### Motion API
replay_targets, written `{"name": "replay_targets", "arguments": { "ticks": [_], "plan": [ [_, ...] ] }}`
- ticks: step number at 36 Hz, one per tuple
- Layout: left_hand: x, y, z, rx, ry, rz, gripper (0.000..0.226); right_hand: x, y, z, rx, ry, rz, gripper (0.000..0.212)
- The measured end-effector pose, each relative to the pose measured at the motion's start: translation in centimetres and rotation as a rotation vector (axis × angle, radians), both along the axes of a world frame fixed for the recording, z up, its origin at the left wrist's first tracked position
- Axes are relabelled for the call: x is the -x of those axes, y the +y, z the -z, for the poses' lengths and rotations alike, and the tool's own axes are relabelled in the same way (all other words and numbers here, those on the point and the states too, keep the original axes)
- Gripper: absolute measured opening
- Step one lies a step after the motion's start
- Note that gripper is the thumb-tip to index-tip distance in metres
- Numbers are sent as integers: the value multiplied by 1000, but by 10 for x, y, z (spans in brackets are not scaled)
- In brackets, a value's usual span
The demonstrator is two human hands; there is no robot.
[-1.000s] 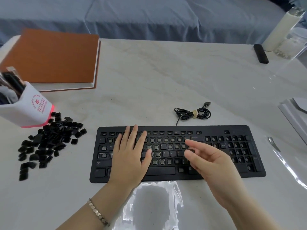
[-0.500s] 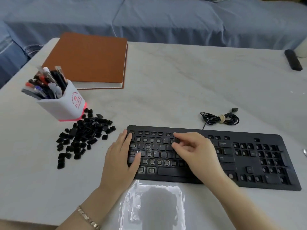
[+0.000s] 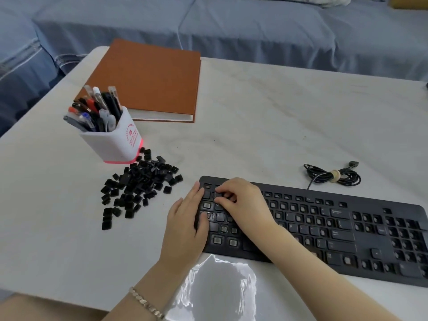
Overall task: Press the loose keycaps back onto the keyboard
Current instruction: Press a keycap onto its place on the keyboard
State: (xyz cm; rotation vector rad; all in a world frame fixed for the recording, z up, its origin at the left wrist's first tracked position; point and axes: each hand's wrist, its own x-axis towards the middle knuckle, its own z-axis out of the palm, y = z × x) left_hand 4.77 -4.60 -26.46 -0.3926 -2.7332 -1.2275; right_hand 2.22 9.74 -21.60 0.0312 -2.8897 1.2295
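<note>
Keyboard [image 3: 366, 205]: black, full-size, flat on the table [image 3: 278, 112]. Its long axis runs from the frame's centre to the lower right edge, dipping slightly to the right. The key face is up and the spacebar edge is toward the bottom of the frame.
Keyboard, state: some caps are seated, and several sockets near the left end show bare grey centres.
Loose keycaps [image 3: 139, 184]: a black heap on the table in the left-centre of the frame, near the keyboard's left end and apart from it. The heap's upper edge reaches the base of the pen holder [image 3: 115, 144].
Left hand [image 3: 185, 230]: lies flat over the keyboard's left end with fingers straight and close together. The thumb rests on a key.
Right hand [image 3: 243, 205]: over the upper-left key rows, with fingers bent and tips bunched down on the keys. I cannot tell whether a cap is under them.
Bracelet [image 3: 146, 305]: on the left wrist, at bottom centre.
Cable [image 3: 333, 176]: a coiled, tied bundle just above the keyboard's far edge.
Notebook [image 3: 148, 82]: brown cover, closed, upper left of the table.
Sofa [image 3: 231, 26]: blue, across the top of the frame.
</note>
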Motion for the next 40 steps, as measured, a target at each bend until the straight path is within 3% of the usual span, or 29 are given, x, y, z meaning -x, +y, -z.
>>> {"name": "replay_targets", "arguments": {
  "ticks": [14,18,23,33,40],
  "plan": [
    [0,1,1,-11,11,-14,53,-1,-3,7,-14,57,24,9],
    [1,0,1,-14,3,-15,53,-10,-4,14,-162,198,19,11],
    [1,0,2,-20,1,-19,52,-15,-4,25,-198,324,4,12],
    [0,0,0,-26,-11,-17,52,-14,-5,22,37,215,101,10],
    [1,0,1,-25,-17,-26,53,-12,-8,23,48,197,143,10]
  ]
}}
